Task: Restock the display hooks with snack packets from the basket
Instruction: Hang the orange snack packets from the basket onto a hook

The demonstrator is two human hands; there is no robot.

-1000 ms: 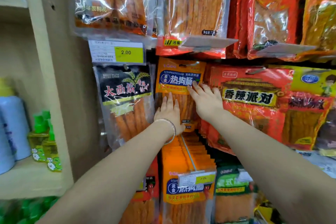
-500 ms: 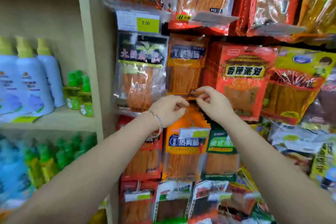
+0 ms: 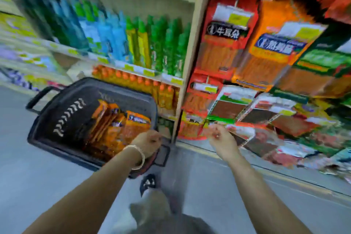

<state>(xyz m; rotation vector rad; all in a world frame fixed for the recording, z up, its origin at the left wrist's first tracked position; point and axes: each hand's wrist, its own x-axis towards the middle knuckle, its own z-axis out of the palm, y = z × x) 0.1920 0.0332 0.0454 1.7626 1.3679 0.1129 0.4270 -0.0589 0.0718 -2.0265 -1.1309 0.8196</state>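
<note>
A dark plastic basket (image 3: 57,116) sits on the grey floor at the left, holding several orange snack packets (image 3: 121,127) stood on edge. My left hand (image 3: 149,143), with a bangle on the wrist, hovers over the basket's near right corner, fingers loosely curled and holding nothing. My right hand (image 3: 221,138) hangs lower right of the basket, in front of the bottom row of hanging packets, fingers loosely curled and empty. Orange packets (image 3: 273,57) of the same kind hang on the display hooks at upper right. The frame is motion-blurred.
A beige shelf upright (image 3: 191,47) divides the hook display from shelves of green and blue bottles (image 3: 152,43) and orange bottles (image 3: 133,80). Red packets (image 3: 226,32) and brown packets (image 3: 226,108) hang low. My leg and dark shoe (image 3: 149,183) stand on the floor by the basket.
My view has swung down from the hooks to the floor and basket. Both hands left the hanging orange packet and dropped low, the left over the basket.
</note>
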